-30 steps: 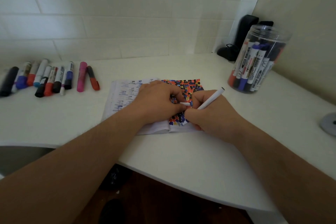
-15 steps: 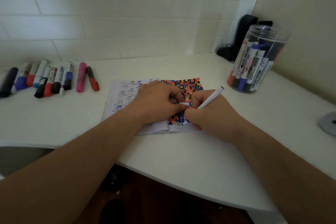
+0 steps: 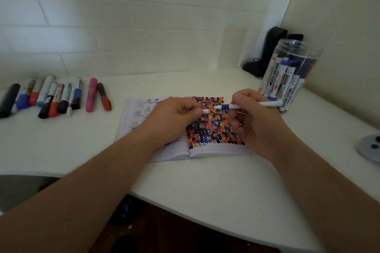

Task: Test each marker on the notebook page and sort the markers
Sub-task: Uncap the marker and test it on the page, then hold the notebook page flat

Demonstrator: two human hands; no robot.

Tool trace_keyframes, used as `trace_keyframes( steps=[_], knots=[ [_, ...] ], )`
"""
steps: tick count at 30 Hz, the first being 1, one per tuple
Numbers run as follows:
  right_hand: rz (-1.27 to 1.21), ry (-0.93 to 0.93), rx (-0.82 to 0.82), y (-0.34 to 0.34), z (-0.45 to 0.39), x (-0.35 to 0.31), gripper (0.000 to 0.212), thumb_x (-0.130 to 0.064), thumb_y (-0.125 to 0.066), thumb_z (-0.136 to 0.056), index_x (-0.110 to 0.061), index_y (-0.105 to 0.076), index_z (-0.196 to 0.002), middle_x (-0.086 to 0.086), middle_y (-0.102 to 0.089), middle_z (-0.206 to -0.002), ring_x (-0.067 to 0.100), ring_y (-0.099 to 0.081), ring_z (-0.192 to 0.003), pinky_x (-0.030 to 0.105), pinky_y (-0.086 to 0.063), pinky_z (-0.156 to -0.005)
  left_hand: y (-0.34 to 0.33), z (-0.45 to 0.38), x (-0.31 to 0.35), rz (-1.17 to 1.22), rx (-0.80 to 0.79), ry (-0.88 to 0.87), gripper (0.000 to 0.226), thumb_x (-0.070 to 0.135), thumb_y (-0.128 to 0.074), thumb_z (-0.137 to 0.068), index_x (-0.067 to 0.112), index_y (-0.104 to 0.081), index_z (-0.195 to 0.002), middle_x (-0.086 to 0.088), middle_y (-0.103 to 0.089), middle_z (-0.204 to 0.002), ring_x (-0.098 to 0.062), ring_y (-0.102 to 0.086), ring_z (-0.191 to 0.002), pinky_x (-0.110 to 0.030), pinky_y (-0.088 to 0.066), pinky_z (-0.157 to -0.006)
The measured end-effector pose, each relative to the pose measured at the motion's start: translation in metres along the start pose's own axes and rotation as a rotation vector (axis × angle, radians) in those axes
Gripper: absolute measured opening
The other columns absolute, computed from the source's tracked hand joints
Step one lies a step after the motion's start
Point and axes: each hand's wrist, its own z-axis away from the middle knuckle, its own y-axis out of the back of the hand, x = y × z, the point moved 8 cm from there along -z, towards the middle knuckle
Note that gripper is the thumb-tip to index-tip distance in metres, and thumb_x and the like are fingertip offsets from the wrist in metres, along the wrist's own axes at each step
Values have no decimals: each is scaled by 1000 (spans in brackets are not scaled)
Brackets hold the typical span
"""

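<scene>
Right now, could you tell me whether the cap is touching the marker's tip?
Apart. The head view shows the cap pinched in the left hand, with patterned page visible between it and the marker held by the right hand.

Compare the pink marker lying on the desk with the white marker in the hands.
The pink marker lies on the desk at the right of the row of markers; the white marker is held above the notebook by the right hand. The pink marker looks capped; the white marker's cap is off, pinched in the left hand. The pink marker is thick, the white marker slim with a blue band.
</scene>
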Motion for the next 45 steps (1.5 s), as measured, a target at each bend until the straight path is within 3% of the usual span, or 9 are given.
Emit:
trace_keyframes(
  steps=[7, 14, 17, 21, 25, 31, 35, 39, 45],
  knots=[
    [20, -40, 8, 3, -1, 7, 22, -7, -42, -96, -11, -59, -82, 11, -54, -66, 20, -43, -53, 25, -32, -45, 0, 1, 2, -32, -1, -8, 13, 40, -63, -100, 46, -75, -101, 1, -76, -97, -23, -68, -100, -49, -54, -97],
    [91, -73, -12, 0, -2, 13, 24, -12, -44, -93, -9, -67, -87, 14, -64, -73, 20, -51, -55, 26, -38, -46, -1, 1, 4, -24, -6, -21, 12, 41, -66, -98, 40, -77, -99, 1, -75, -92, -24, -67, -96, -50, -54, -93],
    [114, -38, 29, 1, -3, 11, 32, -5, -40, -101, -5, -69, -89, 17, -68, -75, 22, -54, -55, 27, -41, -46, 1, 2, 7, 20, 15, -30, 10, 39, -69, -96, 40, -78, -93, 3, -76, -89, -19, -68, -94, -44, -56, -91],
    [49, -22, 33, -4, -2, 12, 34, -4, -41, -103, -5, -71, -87, 19, -69, -75, 22, -59, -56, 27, -48, -48, 6, 2, 6, 68, 35, -37, 13, 29, -70, -96, 36, -77, -88, 23, -67, -66, 5, -57, -62, -25, -44, -66],
    [27, -25, 22, -8, -1, 15, 36, -2, -43, -102, -7, -73, -83, 19, -69, -77, 24, -63, -63, 29, -53, -54, 5, 3, 6, 52, 19, -51, 13, 26, -70, -97, 34, -77, -89, 25, -63, -61, 7, -54, -60, -19, -40, -64],
    [54, 39, -10, -11, 3, 12, 12, -4, -61, -99, -9, -72, -103, 10, -73, -83, 16, -64, -68, 24, -55, -60, 0, 5, 14, 147, -33, -87, 10, 28, -72, -95, 31, -81, -98, 11, -78, -89, -5, -71, -93, -26, -54, -89],
    [335, 165, 19, -7, 8, 1, 14, -10, -57, -104, -14, -71, -103, 0, -72, -79, 13, -63, -70, 26, -54, -63, -8, 8, 19, 73, -103, -112, 22, 27, -70, -96, 33, -78, -116, 19, -77, -101, 7, -68, -101, -13, -50, -92],
    [294, 174, 136, 12, 14, -15, 15, -13, -44, -110, -13, -58, -106, 7, -77, -94, 28, -73, -87, 39, -62, -78, 4, 1, 11, -77, 83, -72, 29, 21, -55, -105, 36, -75, -119, 16, -74, -117, -2, -64, -111, -17, -47, -92],
    [480, 263, 314, 53, 16, -88, 11, -7, -69, -97, -16, -74, -97, 4, -67, -72, 18, -61, -58, 32, -49, -55, -1, -2, 13, -383, 101, -120, 32, 12, -57, -99, 31, -76, -116, 7, -73, -122, -14, -65, -105, -32, -51, -97]
  ],
)
